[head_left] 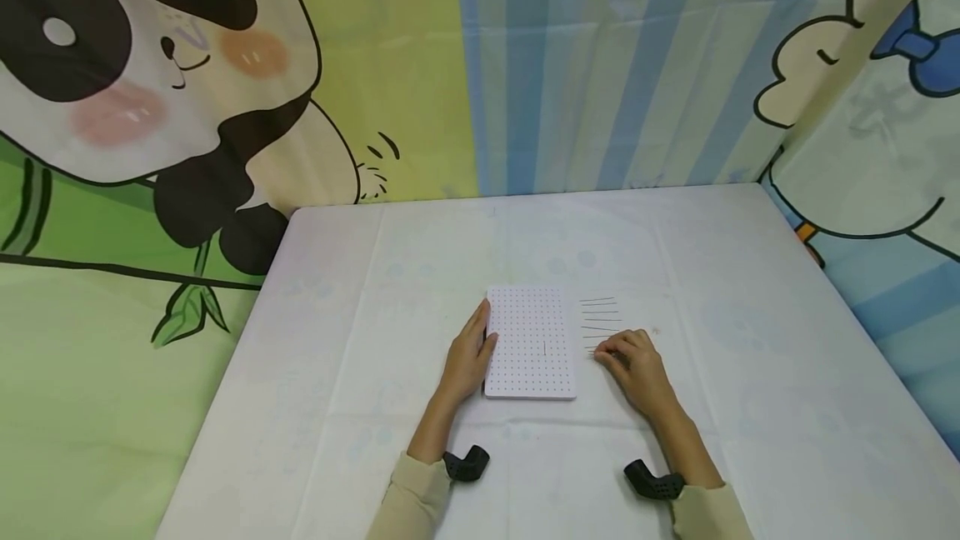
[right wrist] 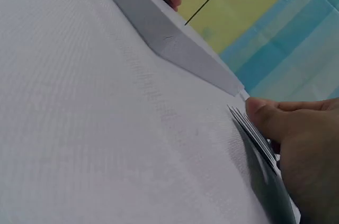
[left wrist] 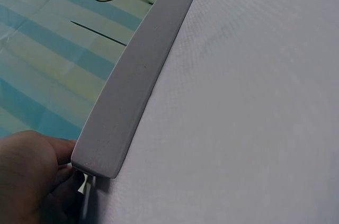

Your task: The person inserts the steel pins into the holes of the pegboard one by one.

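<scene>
Beige cloth sleeves (head_left: 414,497) lie nearest; left hand (head_left: 465,361) grips the white, rectangular, hole-dotted board (head_left: 521,348); right hand (head_left: 637,369) (grasp unclear) meets thin, dark, metallic-looking rods (head_left: 602,320) beside it, seemingly picking; next needs clean lifting.

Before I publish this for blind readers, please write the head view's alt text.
A person's left hand holds a white perforated board on a white table; the right hand is at the near end of a row of thin pins. Another pin stands in the board.
</scene>
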{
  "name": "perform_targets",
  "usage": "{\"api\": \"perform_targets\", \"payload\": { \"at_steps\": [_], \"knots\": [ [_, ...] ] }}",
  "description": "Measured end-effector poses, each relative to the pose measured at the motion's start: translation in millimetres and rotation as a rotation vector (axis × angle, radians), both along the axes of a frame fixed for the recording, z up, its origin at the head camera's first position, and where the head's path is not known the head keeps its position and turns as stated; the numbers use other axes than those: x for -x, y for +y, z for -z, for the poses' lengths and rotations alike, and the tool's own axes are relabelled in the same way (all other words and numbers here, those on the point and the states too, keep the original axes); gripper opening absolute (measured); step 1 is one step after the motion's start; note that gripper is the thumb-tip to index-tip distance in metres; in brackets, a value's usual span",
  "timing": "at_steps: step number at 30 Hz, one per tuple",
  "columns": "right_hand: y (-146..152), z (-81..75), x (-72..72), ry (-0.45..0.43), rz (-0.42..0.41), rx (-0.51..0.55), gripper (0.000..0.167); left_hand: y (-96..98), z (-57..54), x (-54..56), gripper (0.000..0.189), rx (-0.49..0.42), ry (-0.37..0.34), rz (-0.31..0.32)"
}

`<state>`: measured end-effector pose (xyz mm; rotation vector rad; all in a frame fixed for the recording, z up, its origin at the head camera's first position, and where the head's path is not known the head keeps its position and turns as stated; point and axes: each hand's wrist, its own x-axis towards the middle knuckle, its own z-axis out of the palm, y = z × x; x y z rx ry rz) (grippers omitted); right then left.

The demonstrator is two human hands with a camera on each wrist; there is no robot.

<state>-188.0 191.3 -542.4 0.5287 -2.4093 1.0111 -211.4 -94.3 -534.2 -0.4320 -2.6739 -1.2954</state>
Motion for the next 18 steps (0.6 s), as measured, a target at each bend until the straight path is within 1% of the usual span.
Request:
{"api": "perform_targets", "payload": {
  "at_steps": [6,10,14,18],
  "knots": [
    [-10.5,-5.7,4.2,0.097,0.008,0.088,0.012,-1.2,1.0,0.4,0.057,0.008,0.014,-0.002],
    [-18.9,-10.6,6.7,0.136,0.019,0.154,0.011,-2.2,1.1,1.4,0.057,0.008,0.01,-0.01],
    [-26.1,-13.2,8.3,0.106,0.014,0.241,0.011,-1.4,-0.1,0.6,0.057,-0.004,0.01,-0.006],
    [-34.1,-15.7,10.0,0.044,-0.025,0.354,0.01,0.0,-0.3,0.1,0.056,-0.004,0.012,-0.003]
  ]
}}
